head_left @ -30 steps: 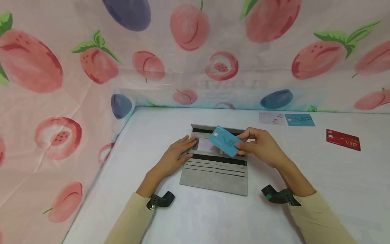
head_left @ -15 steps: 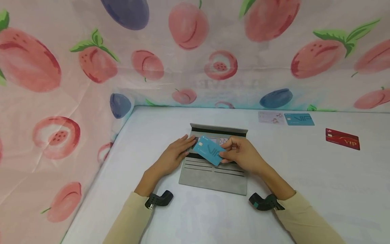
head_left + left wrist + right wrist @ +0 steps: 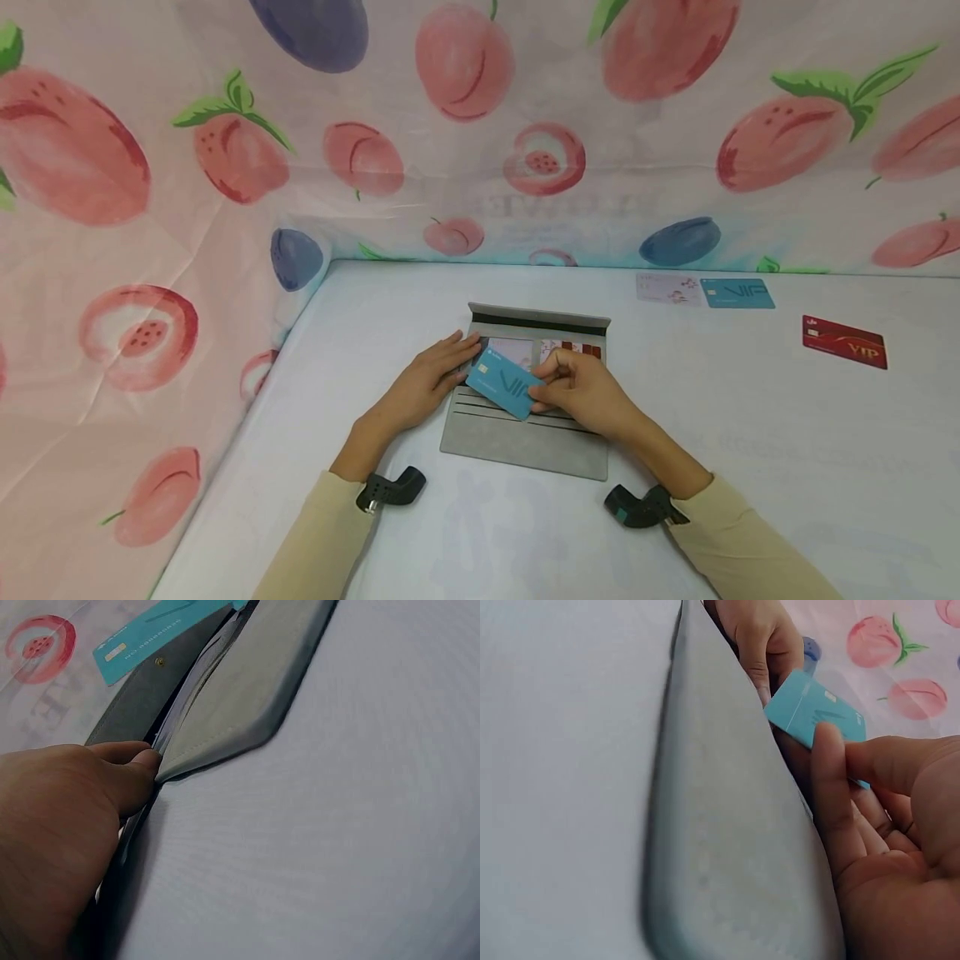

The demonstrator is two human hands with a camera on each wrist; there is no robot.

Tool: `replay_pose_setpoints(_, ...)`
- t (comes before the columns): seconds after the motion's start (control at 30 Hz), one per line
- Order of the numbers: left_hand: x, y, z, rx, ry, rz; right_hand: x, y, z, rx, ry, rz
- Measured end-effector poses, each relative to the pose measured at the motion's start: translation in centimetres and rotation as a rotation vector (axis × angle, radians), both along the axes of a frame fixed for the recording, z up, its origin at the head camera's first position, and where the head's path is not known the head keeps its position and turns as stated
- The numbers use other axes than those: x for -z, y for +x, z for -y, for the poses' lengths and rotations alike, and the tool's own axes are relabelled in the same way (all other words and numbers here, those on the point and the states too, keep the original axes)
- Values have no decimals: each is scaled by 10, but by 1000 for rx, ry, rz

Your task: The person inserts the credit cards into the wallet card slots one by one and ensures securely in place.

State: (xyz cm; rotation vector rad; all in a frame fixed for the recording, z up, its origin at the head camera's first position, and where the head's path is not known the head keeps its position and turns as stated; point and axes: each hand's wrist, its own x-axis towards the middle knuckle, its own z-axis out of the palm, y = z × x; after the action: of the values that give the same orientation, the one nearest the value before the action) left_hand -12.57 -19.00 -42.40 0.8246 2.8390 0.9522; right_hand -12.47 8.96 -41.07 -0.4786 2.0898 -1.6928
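Note:
A grey long wallet (image 3: pixel 525 454) lies unfolded on the white table, its card slots showing. My left hand (image 3: pixel 420 383) rests along the wallet's left edge, fingers extended over the edge; in the left wrist view the thumb touches the wallet near its fold. With thumb and fingers, my right hand (image 3: pixel 588 392) pinches the right end of a blue VIP card (image 3: pixel 501 383). The card is tilted above the wallet, its left end close to the left hand, and covers part of the slots. Behind it, a pale card (image 3: pixel 512 351) and a patterned reddish card (image 3: pixel 587 347) show in the wallet.
At the table's back right lie a pale floral card (image 3: pixel 667 289) and another blue VIP card (image 3: pixel 737 293), side by side. A red VIP card (image 3: pixel 844 342) lies farther right. Fruit-printed cloth (image 3: pixel 465 192) hangs behind and at the left.
My right hand has carried the blue VIP card left and slightly toward me, over the wallet, uncovering the patterned reddish card. The left hand has stayed nearly still at the wallet's edge.

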Motion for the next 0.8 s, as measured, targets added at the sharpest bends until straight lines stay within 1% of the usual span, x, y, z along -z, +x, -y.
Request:
replay_pose_setpoints(0.13,0,-1,0,-1,7,9,1,1,1,-2,15,-17)
replay_pose_setpoints(0.23,0,-1,0,-2,14,20,1,2,2,1,31,-47)
replay_pose_setpoints(0.37,1,-1,0,-3,20,28,2,4,4,16,54,-87)
replay_pose_setpoints(0.5,1,-1,0,-3,22,30,3,5,6,31,70,-101)
replay_pose_setpoints(0.7,1,-1,1,-2,26,32,2,6,9,54,137,-143)
replay_pose_setpoints(0.8,0,-1,1,-3,25,37,1,7,10,61,148,-154)
